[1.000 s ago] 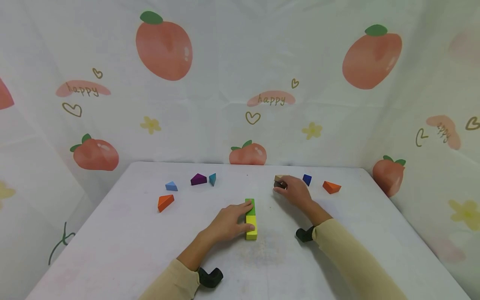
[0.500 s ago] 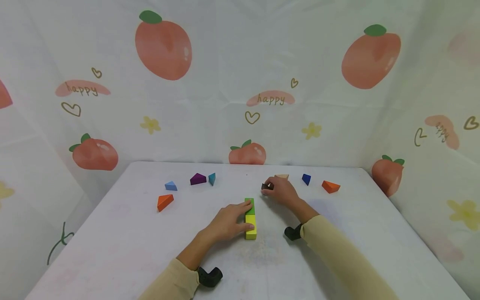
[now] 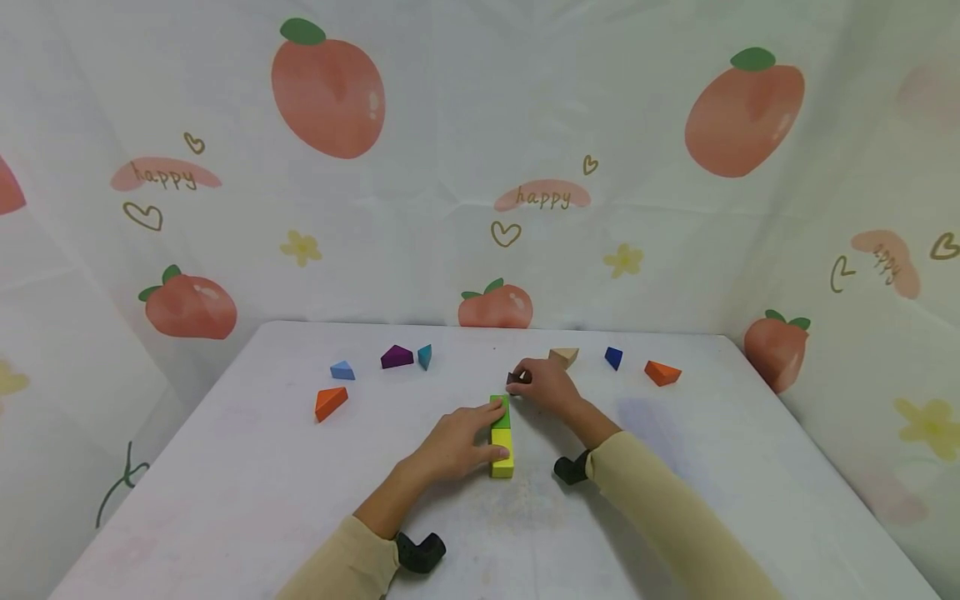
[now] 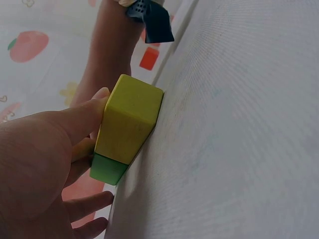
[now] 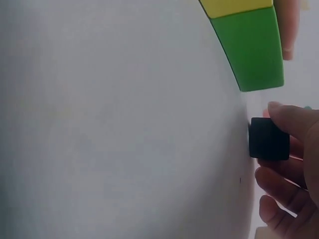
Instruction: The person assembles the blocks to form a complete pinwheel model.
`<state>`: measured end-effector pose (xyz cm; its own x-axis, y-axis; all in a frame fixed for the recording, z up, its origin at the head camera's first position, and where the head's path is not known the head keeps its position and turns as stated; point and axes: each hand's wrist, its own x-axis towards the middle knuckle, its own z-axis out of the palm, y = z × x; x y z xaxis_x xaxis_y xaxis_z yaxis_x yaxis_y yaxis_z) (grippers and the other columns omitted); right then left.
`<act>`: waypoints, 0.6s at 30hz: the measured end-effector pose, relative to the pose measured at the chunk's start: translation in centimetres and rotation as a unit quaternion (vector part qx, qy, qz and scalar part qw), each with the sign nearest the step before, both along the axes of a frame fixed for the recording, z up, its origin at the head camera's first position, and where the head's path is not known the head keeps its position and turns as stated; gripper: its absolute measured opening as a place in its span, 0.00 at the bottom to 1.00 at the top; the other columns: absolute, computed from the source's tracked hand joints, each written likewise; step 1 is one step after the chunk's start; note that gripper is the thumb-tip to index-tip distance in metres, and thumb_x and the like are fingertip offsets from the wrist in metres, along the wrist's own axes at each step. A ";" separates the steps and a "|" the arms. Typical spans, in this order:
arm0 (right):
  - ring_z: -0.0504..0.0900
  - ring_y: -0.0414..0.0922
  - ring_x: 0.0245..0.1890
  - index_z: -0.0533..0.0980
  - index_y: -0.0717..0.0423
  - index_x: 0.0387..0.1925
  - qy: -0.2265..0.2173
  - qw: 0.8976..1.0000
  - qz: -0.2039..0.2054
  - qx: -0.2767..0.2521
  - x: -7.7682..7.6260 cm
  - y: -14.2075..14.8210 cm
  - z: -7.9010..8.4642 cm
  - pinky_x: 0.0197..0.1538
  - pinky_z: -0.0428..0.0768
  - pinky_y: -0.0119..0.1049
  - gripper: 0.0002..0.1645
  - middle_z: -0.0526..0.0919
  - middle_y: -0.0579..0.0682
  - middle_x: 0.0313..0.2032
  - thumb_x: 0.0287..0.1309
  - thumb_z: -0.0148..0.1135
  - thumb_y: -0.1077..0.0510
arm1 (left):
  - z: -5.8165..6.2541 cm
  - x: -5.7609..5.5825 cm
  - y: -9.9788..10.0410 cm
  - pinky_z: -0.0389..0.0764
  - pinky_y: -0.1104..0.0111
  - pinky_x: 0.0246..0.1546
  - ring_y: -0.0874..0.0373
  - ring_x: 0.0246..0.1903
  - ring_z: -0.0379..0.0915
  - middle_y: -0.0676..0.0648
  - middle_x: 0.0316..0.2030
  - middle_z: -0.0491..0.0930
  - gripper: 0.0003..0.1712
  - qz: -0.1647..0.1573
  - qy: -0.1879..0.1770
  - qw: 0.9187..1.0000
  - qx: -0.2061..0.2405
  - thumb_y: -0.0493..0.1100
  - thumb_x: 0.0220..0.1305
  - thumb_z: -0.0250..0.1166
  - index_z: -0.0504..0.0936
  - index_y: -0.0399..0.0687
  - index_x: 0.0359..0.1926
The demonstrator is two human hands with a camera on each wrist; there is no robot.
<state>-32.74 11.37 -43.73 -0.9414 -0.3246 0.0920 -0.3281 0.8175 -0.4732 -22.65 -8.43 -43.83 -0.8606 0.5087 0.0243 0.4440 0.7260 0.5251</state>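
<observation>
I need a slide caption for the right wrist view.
Right hand holding a black block, apart from a green block abutting a yellow block.

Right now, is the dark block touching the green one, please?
Apart: the right wrist view shows a gap between the dark block and green block.

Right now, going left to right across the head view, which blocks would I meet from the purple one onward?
Purple block, teal block, green block, black block held by the right hand, tan block, dark blue block, rightmost orange block. The yellow block lines up with the green one, so it is left out.
</observation>
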 end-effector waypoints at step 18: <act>0.75 0.42 0.31 0.83 0.52 0.39 -0.017 0.999 -0.001 -0.035 0.7 -0.3 0.0 0.35 0.76 0.35 0.14 0.81 0.43 0.30 0.58 0.69 0.47 | 0.0 0.0 0.0 0.62 0.48 0.64 0.50 0.68 0.58 0.53 0.71 0.61 0.40 -0.002 0.002 1.000 0.001 0.59 0.63 0.64 0.64 0.53 0.72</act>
<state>-32.01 11.10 -43.72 -0.9452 -0.3161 0.0813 -0.3084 0.7834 -0.5396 -22.67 -8.42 -43.80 -0.8587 0.5117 0.0277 0.4482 0.7237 0.5248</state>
